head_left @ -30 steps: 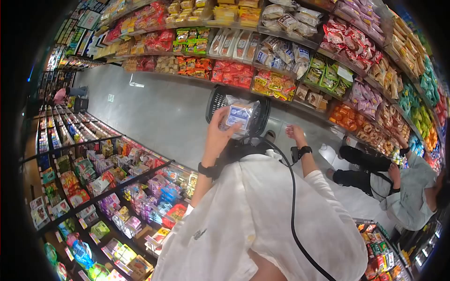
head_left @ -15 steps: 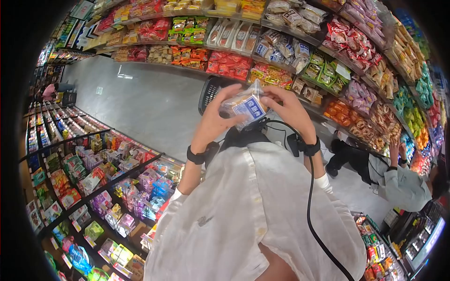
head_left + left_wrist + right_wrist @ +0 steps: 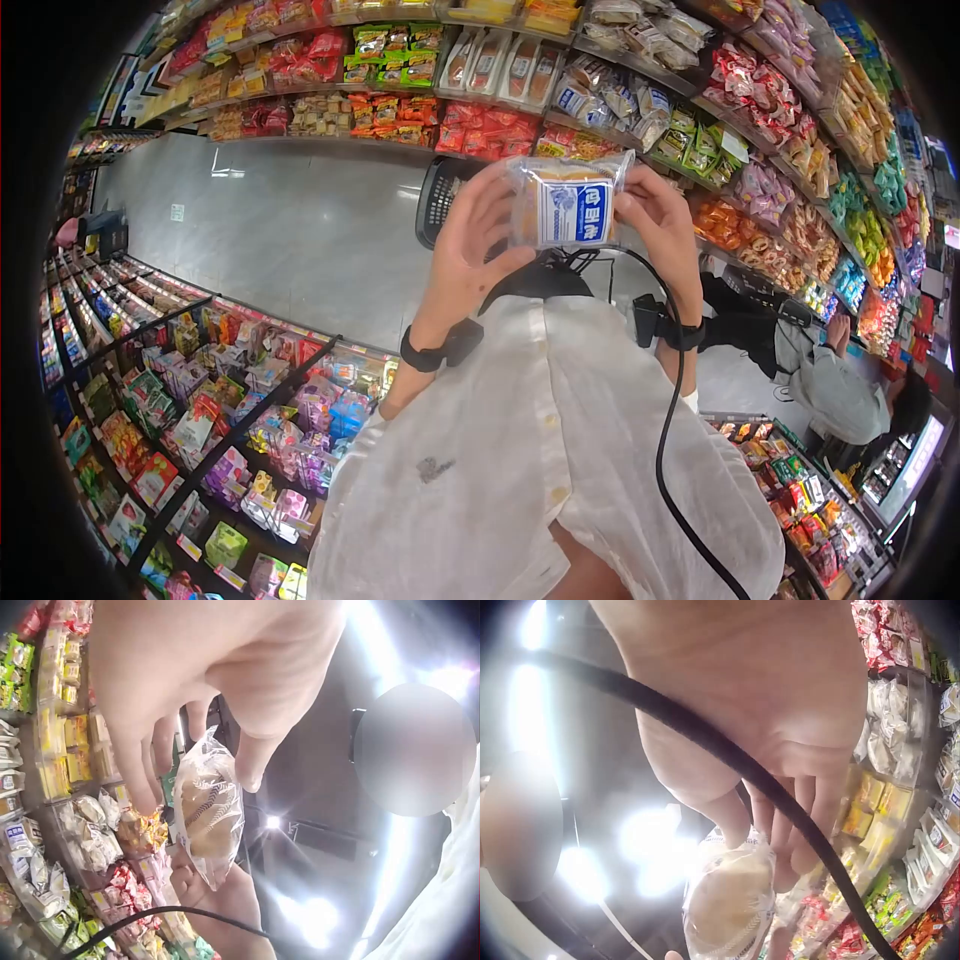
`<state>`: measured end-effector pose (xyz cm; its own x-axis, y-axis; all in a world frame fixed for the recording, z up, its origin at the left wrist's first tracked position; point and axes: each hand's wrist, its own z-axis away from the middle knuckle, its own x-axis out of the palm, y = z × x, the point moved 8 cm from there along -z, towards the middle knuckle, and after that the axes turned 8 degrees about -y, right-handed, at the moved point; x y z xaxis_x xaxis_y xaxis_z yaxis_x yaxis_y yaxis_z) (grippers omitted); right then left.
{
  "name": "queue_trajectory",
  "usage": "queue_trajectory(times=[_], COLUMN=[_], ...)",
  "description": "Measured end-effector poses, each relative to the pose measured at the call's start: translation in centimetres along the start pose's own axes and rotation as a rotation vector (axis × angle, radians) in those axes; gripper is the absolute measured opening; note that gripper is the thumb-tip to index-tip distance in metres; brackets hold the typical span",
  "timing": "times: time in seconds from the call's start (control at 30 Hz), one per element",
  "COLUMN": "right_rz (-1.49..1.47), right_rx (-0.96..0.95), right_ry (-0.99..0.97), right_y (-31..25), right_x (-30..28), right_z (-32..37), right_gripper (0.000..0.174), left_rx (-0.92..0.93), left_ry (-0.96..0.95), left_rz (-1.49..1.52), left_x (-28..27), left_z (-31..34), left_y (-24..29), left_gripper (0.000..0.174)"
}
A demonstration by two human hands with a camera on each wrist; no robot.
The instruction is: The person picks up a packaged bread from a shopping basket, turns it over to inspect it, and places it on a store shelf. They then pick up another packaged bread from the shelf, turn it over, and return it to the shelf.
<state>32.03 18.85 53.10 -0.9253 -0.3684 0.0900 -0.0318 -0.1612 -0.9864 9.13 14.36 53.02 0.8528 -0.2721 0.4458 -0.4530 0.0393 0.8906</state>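
"If we start on the left, what is there?"

"A low rack [image 3: 225,400] full of little bags. Then a dark basket [image 3: 434,205], partly hidden by the left hand [image 3: 462,250]."

"What does that hand do?"

"It bends loosely round the left end of the clear snack pack [image 3: 535,215], about half open, with its thumb low down. I can't tell how hard it squeezes."

"And the pack?"

"It is up in the air between both hands, out in front of the white shirt [image 3: 480,400]. Pale food shows through the plastic. The blue and white label [image 3: 580,212] faces the head camera, turned on its side."

"What about the right hand [image 3: 665,228]?"

"It pinches the other end, thumb on the front, nearly closed on the pack's edge. A black cord [image 3: 658,440] runs by that wrist, and another person [image 3: 838,395] is well apart, farther right."

"What has just changed?"

"The left hand no longer has the pack alone. The right hand has joined in, and the label lies a new way."

"So what does that mean?"

"I think the pack is steadier with two hands and easy to look at."
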Motion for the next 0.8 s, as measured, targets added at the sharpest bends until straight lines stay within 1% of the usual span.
queue_trajectory(times=[0.07, 0.1, 0.17, 0.2, 0.3, 0.4, 0.5, 0.6, 0.7, 0.8], right_rz=[0.042, 0.008, -0.064, -0.038, 0.153, 0.250, 0.230, 0.262, 0.092, 0.087], right_rx=[0.013, 0.011, 0.015, 0.049, -0.049, -0.029, -0.028, -0.017, 0.039, 0.020], right_ry=[-0.010, 0.000, 0.032, 0.037, 0.112, 0.115, 0.083, 0.051, 0.047, -0.016], right_y=[0.5, 0.2, -0.7, 0.0, -0.8, -2.1, -2.0, -2.3, -2.4, -2.3], right_x=[1.1, 1.8, 3.4, 3.2, 3.0, 2.9, 2.4, 1.5, 0.4, -0.8], right_z=[-1.3, -1.8, -2.3, -2.5, -3.6, -4.1, -4.5, -4.8, -5.2, -6.0], right_gripper=[0.022, 0.022, 0.022, 0.022, 0.022, 0.021, 0.016, 0.016, 0.017, 0.018], left_rx=[-0.074, -0.109, -0.112, -0.106, -0.071, -0.042, -0.042, -0.024, -0.016, 0.003], left_ry=[0.004, 0.007, 0.025, 0.031, 0.049, 0.070, 0.069, 0.051, 0.058, 0.076], left_rz=[0.062, 0.093, 0.042, 0.016, -0.035, -0.117, -0.146, -0.142, -0.143, -0.109], left_x=[-1.1, -1.5, -2.3, -2.7, -3.5, -3.8, -3.7, -3.1, -2.7, -2.2], left_z=[0.2, 0.3, 0.2, -0.2, -0.8, -1.1, -1.4, -2.2, -3.2, -4.1], left_y=[0.2, 0.2, 0.8, 1.0, 1.4, 1.2, 1.1, 0.9, 0.5, 0.1], left_gripper=[0.094, 0.094, 0.094, 0.093, 0.089, 0.085, 0.082, 0.079, 0.074, 0.069])
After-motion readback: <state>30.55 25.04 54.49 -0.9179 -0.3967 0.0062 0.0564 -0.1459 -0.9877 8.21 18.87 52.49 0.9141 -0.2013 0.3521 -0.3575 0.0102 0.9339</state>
